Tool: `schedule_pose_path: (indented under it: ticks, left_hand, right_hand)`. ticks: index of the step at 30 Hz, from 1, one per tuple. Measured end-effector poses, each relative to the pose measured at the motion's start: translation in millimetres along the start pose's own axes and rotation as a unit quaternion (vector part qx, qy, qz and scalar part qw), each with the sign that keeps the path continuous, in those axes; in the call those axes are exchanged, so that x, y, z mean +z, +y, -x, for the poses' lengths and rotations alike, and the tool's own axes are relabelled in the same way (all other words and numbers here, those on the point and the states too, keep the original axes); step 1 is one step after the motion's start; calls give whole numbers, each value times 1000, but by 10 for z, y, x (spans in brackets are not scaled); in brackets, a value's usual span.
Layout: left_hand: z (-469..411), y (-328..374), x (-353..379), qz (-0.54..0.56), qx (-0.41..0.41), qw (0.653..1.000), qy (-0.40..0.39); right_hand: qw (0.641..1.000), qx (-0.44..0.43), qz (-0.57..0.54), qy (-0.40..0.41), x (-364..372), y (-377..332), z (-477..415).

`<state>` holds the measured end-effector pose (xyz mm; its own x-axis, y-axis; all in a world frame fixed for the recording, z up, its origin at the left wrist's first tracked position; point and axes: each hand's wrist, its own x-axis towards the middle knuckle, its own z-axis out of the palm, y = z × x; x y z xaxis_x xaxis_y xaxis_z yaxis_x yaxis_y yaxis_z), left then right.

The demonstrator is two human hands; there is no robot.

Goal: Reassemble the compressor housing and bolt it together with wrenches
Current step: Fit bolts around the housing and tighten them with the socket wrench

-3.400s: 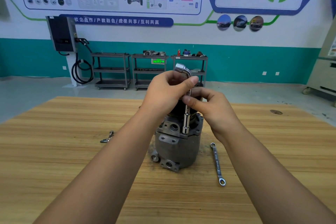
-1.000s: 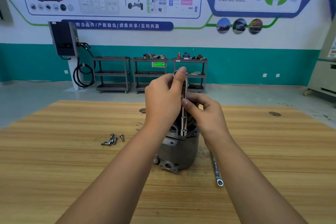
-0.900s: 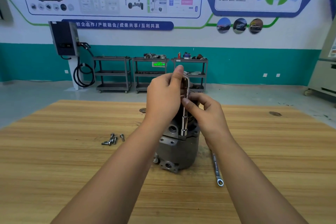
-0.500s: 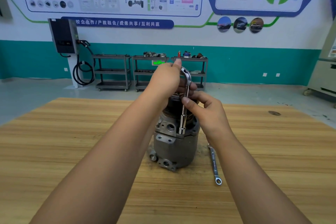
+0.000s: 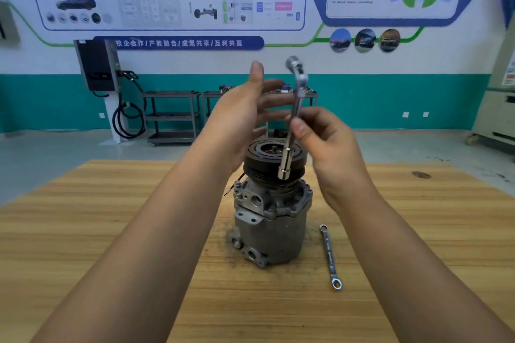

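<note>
Grained wooden table [image 5: 83, 231] bears the upright grey cast-metal compressor housing [image 5: 270, 231] at centre. Left hand [image 5: 245, 111] spread, fingers straight; right hand [image 5: 326, 142] pinches the chrome L-shaped socket wrench [image 5: 297, 97] above it. Slim polished ring spanner [image 5: 330, 256] lies beside.

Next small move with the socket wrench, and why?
Probably lower the socket wrench onto a flange bolt: the right hand pinches its shaft, its socket end hangs clear above the compressor housing, seated on nothing, and the left hand is open.
</note>
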<state>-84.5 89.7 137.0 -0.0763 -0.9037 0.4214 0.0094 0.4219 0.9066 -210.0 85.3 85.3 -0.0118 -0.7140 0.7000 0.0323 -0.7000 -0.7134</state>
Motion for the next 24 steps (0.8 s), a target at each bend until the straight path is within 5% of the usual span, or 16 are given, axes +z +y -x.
schedule_pose_path:
  ticks: [3, 7, 12, 24]
  left_hand:
    - [272, -340, -51, -173, 62, 975, 124]
    - [689, -952, -72, -244, -104, 962, 65]
    - [676, -1366, 73, -269, -100, 951, 117]
    - [493, -1599, -420, -236, -91, 966, 54]
  right_hand:
    - [999, 2, -6, 50, -148, 4, 46]
    - [984, 26, 16, 173, -345, 229, 234]
    - [945, 160, -53, 280, -468, 708, 505]
    - [929, 258, -61, 258, -579, 1110, 756]
